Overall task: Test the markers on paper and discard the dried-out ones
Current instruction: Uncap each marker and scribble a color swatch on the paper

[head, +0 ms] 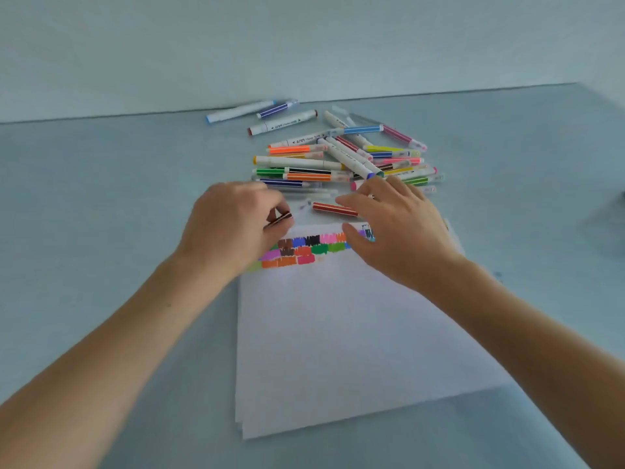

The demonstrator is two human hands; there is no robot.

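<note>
A stack of white paper (pixel 338 333) lies in front of me, with rows of coloured test scribbles (pixel 304 248) along its far edge. My left hand (pixel 233 228) grips a dark brown striped marker (pixel 279 220) at the paper's far left corner. My right hand (pixel 395 231) hovers with fingers spread over the paper's far right corner, reaching toward a red striped marker (pixel 334 208) that lies just beyond the paper. A pile of several coloured markers (pixel 341 160) lies behind both hands.
Three markers (pixel 267 115) lie apart at the back near the wall, left of the pile. The table (pixel 101 204) is pale blue-grey. A dark blurred object (pixel 620 211) shows at the right edge.
</note>
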